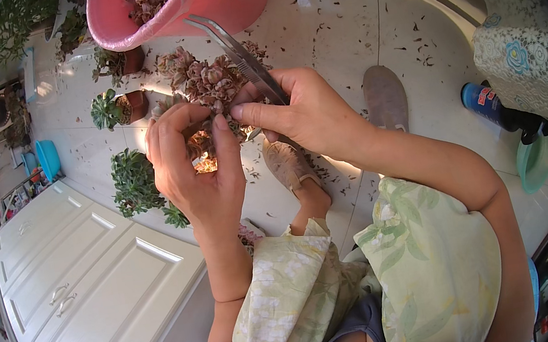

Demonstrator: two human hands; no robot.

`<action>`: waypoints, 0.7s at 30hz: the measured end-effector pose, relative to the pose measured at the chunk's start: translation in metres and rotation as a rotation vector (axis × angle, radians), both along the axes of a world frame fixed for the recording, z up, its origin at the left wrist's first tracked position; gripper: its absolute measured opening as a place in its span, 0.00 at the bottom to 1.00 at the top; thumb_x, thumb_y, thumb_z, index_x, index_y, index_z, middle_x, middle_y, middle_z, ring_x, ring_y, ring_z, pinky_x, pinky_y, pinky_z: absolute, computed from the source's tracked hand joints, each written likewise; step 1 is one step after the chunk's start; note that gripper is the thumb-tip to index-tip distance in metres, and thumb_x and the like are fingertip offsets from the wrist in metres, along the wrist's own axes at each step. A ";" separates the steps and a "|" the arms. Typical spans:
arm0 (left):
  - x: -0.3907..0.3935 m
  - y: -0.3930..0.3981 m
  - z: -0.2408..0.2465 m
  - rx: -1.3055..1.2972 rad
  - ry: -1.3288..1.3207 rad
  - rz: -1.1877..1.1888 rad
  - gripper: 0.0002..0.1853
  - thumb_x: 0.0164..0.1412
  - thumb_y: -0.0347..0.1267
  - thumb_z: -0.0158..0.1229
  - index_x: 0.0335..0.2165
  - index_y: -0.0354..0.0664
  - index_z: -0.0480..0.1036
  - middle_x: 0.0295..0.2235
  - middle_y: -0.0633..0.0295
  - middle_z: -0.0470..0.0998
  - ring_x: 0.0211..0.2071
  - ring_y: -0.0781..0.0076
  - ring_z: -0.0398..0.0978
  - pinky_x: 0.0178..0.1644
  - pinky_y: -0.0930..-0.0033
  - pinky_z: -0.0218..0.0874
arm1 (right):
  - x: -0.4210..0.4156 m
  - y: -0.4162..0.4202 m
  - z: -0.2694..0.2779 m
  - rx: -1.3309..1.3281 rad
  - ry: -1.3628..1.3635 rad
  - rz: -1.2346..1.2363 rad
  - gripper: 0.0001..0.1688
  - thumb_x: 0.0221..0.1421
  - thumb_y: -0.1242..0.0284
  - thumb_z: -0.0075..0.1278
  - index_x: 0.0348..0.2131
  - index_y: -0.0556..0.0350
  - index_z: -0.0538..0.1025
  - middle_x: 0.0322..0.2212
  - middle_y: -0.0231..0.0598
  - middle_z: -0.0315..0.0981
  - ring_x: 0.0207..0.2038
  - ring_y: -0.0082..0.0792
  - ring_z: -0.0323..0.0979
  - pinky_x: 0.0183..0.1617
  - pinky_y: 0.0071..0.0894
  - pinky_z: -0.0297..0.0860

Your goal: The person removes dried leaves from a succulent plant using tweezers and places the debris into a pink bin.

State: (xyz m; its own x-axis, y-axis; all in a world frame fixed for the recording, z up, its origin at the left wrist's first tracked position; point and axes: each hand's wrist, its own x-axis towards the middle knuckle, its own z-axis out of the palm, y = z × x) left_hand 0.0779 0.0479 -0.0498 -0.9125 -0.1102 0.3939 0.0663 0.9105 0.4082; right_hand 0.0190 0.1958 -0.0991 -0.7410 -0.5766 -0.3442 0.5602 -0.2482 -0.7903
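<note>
A clustered pinkish succulent [213,80] with many small rosettes rises in front of me. My left hand [188,166] reaches in from its near left side, thumb and forefinger pinching at a small rosette. Metal tweezers [243,53] with bent tips lie in the grip of my right hand [310,114], and their tips point up and away from the plant. The thumb and forefinger of that hand also meet the succulent, close to the left fingertips. Dry brownish leaves [204,154] show between the left thumb and fingers. The plant's base is hidden behind my hands.
Beyond the plant stands a pink bucket [231,0] holding dried leaves [148,6]. Potted succulents [130,107] and a green succulent [135,181] line the left, above a white cabinet [102,287]. Leaf bits litter the tiled floor [318,35]. A blue spray can [482,99] lies right.
</note>
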 end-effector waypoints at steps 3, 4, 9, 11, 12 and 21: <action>0.001 -0.002 -0.001 0.016 0.021 -0.006 0.09 0.57 0.23 0.63 0.38 0.35 0.73 0.36 0.61 0.77 0.36 0.73 0.73 0.40 0.72 0.66 | -0.001 0.004 0.002 -0.009 -0.016 0.000 0.09 0.56 0.72 0.59 0.35 0.61 0.79 0.26 0.31 0.78 0.28 0.20 0.72 0.32 0.27 0.70; 0.001 -0.003 -0.003 0.024 0.021 -0.007 0.09 0.57 0.23 0.63 0.38 0.35 0.73 0.36 0.61 0.77 0.36 0.73 0.73 0.40 0.72 0.66 | -0.001 0.007 0.003 0.014 0.005 0.006 0.10 0.56 0.72 0.59 0.34 0.61 0.79 0.26 0.31 0.78 0.28 0.20 0.73 0.32 0.27 0.70; 0.001 0.001 0.000 0.052 -0.001 0.034 0.11 0.51 0.24 0.65 0.35 0.37 0.74 0.34 0.56 0.79 0.39 0.56 0.76 0.55 0.56 0.62 | 0.001 0.004 0.004 0.050 0.096 -0.034 0.11 0.54 0.71 0.60 0.35 0.62 0.79 0.26 0.33 0.79 0.29 0.20 0.73 0.34 0.27 0.71; 0.001 0.000 0.000 0.038 -0.005 0.034 0.12 0.51 0.24 0.66 0.35 0.37 0.74 0.34 0.56 0.79 0.39 0.56 0.77 0.57 0.54 0.61 | -0.001 0.002 0.005 0.067 0.078 -0.011 0.12 0.54 0.71 0.60 0.35 0.62 0.80 0.27 0.34 0.80 0.29 0.20 0.74 0.35 0.27 0.71; 0.002 0.000 0.000 0.035 -0.003 0.032 0.12 0.51 0.24 0.66 0.35 0.37 0.73 0.34 0.56 0.79 0.39 0.56 0.77 0.57 0.54 0.61 | -0.001 0.001 0.005 0.065 0.083 -0.017 0.12 0.54 0.71 0.61 0.35 0.63 0.80 0.27 0.34 0.80 0.29 0.21 0.74 0.35 0.27 0.72; 0.002 0.003 -0.001 0.030 0.027 0.016 0.14 0.48 0.23 0.66 0.36 0.37 0.73 0.35 0.57 0.78 0.40 0.56 0.76 0.55 0.54 0.62 | -0.002 -0.003 0.001 0.065 0.099 -0.023 0.13 0.53 0.71 0.60 0.34 0.64 0.79 0.27 0.35 0.80 0.30 0.22 0.75 0.36 0.28 0.72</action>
State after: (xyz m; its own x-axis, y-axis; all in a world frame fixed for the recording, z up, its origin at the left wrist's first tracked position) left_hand 0.0799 0.0506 -0.0510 -0.8996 -0.1367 0.4147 0.0633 0.8988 0.4338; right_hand 0.0172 0.1924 -0.0981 -0.7857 -0.5382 -0.3050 0.4737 -0.2063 -0.8562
